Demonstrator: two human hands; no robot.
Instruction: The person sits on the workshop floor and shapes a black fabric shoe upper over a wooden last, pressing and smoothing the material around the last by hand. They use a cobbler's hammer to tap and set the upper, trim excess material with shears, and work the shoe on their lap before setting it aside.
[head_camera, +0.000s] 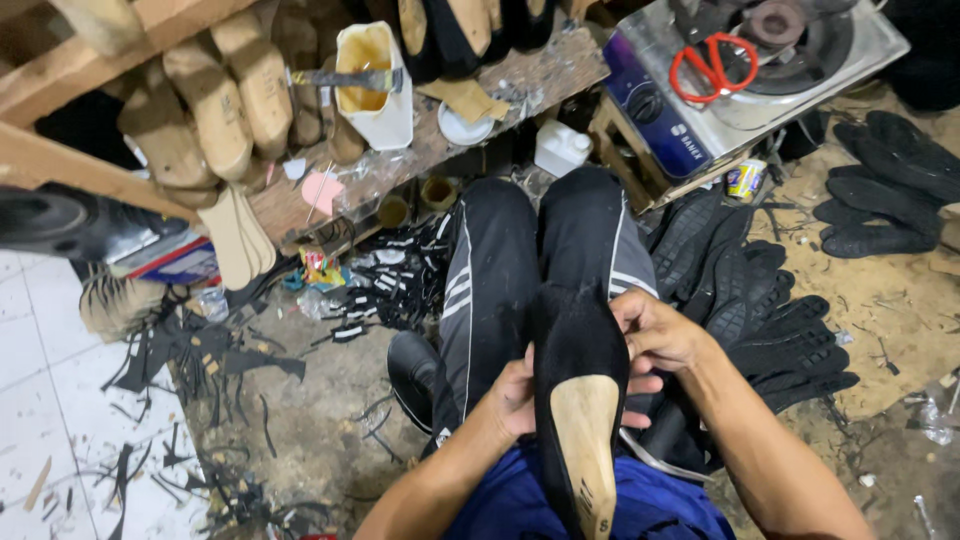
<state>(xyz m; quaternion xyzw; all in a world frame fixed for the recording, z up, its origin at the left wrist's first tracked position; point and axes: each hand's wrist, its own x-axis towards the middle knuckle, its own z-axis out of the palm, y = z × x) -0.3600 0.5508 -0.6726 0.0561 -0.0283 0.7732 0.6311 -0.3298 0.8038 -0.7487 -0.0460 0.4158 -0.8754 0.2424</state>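
Both sides of a black fabric shoe upper on a pale wooden last (580, 400) are gripped over the lap: left hand (515, 395), right hand (655, 335); black rubber soles (770, 320) crowd the right edge.

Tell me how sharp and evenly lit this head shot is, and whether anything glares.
Head view: the left hand, right hand and black shoe on its wooden last are sharp and evenly lit; the metal stove top shows mild sheen; the white floor tiles are bright; straight edges bow near the frame's corners.
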